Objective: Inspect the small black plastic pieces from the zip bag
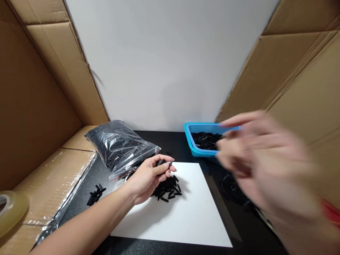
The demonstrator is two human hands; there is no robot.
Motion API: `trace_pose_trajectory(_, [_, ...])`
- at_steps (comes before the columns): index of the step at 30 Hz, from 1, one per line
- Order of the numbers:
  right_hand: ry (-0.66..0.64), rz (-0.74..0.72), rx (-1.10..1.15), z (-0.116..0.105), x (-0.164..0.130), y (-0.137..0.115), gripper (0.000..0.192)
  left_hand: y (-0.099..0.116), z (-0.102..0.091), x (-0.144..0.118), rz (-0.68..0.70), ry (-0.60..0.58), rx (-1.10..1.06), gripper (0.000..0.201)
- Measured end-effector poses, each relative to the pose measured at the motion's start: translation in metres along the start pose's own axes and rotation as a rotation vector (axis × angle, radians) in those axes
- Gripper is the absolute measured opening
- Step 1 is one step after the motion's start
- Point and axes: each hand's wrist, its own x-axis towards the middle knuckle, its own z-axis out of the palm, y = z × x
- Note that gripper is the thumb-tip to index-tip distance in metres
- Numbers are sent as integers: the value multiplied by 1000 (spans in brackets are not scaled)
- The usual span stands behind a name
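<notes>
My left hand (pixel 155 173) is closed over the white sheet (pixel 196 219), with small black strip-like pieces (pixel 160 162) held between thumb and fingers. One piece sticks out at its fingertips. Below it, a loose pile of the same black pieces (pixel 170 189) lies on the sheet, partly hidden by the hand. My right hand (pixel 265 159) is raised at the right, close to the camera and smeared by motion. It covers part of the blue basket (pixel 190 141), which holds many black pieces (pixel 205 141). Whether the right fingers hold anything cannot be made out.
A clear zip bag (pixel 117 141) full of black pieces lies at the back left. A small black cluster (pixel 96 194) sits left of the sheet. More black pieces (pixel 231 187) lie right of it. Tape (pixel 16 212) rests on cardboard (pixel 53 177); cardboard walls flank both sides.
</notes>
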Motion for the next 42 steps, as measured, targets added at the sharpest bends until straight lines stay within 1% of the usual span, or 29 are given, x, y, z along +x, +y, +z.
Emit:
trace_pose_trajectory(4, [-23,25,-40,13,8,0,46,-7,-2,2,19,-28,52,15])
trace_pose_trajectory(8, [-36,61,-18,21,20,11,45,-14,-4,3,53,-55,136,21])
trace_pose_trajectory(11, [-65,78,5,20,23,17,39,-15,-3,4,52,-54,171,25])
trace_pose_trajectory(14, [-82,83,-28,17,22,16,35,-15,-2,4,43,-55,195,28])
trace_pose_trajectory(17, [-61,105,-27,16,20,14,35,-15,-1,4,34,-57,170,29])
trace_pose_trajectory(22, [-18,154,69,17,17,12,36,-14,0,3,-3,-56,115,27])
trace_pose_trajectory(26, [-12,174,117,19,16,12,38,-15,0,2,0,-61,116,27])
trace_pose_trajectory(29, [2,138,32,18,15,11,33,-17,-1,2,1,-53,110,24])
trace_pose_trajectory(32, [59,78,-54,17,15,10,22,-17,-2,3,-13,-47,78,20])
trace_pose_trajectory(36, [123,-15,-106,15,14,9,12,-16,-2,3,-22,-65,67,18])
trace_pose_trajectory(39, [131,-57,-125,15,13,9,10,-15,0,3,-20,-74,81,21])
trace_pose_trajectory(42, [136,-59,-140,15,13,11,11,-14,1,4,-9,-66,98,25])
